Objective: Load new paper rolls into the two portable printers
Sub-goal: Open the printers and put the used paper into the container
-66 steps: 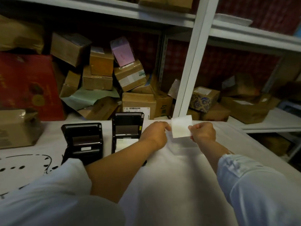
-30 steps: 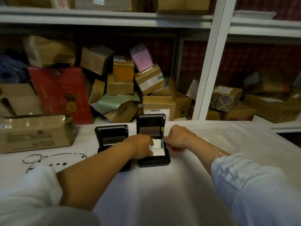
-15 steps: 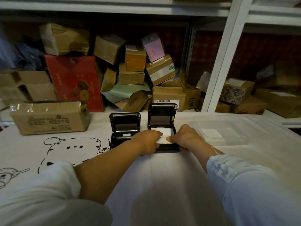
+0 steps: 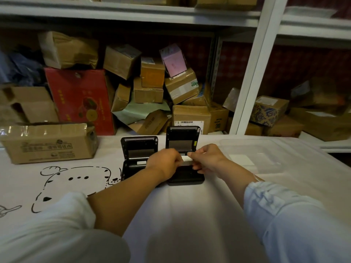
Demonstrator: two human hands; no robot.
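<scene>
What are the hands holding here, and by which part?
Both hands, left and right, pinch the white paper strip by its opposite ends.

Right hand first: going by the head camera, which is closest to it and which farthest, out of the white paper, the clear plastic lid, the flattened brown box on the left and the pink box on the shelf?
1. White paper: pinched in the right hand itself.
2. Clear plastic lid: on the table, just to its right.
3. Flattened brown box: on the table, far left.
4. Pink box: on the shelf behind.

Printers: two, the left printer [image 4: 139, 156] and right printer [image 4: 183, 154]
Paper: one paper piece [image 4: 186, 158]
My hands: two, left hand [image 4: 163, 164], right hand [image 4: 206, 158]
</scene>
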